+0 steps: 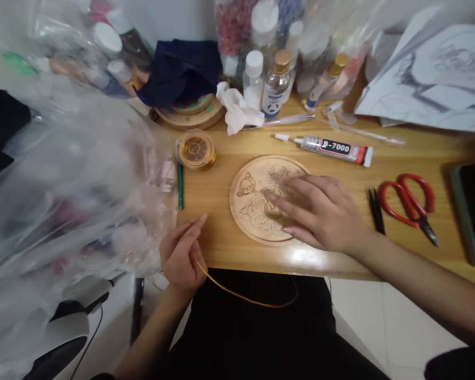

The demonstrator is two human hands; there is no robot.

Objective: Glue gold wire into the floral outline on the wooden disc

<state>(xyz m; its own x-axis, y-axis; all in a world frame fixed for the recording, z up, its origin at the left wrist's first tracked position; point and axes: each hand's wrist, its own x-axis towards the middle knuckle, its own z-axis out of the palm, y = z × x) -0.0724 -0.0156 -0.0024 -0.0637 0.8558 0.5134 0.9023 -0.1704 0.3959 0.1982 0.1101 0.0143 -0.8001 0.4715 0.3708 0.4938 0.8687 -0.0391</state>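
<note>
A round wooden disc (243,219) with a drawn floral design and gold wire curls lies flat on the table. My right hand (320,211) rests over its right side, fingers spread and fingertips on the design. At the table's front edge, left of the disc, my left hand (185,253) is closed around a length of gold wire (237,294). The wire hangs from that hand in a loop over my lap. A clear spool of gold wire (197,150) and a green stick (180,184) lie behind my left hand.
A B-7000 glue tube (336,149) lies behind the disc. Black tweezers (375,211), red-handled pliers (414,203) and a phone (473,211) are on the right. Plastic bags (83,184) crowd the left; bottles (275,84) and drawn paper (431,79) stand at the back.
</note>
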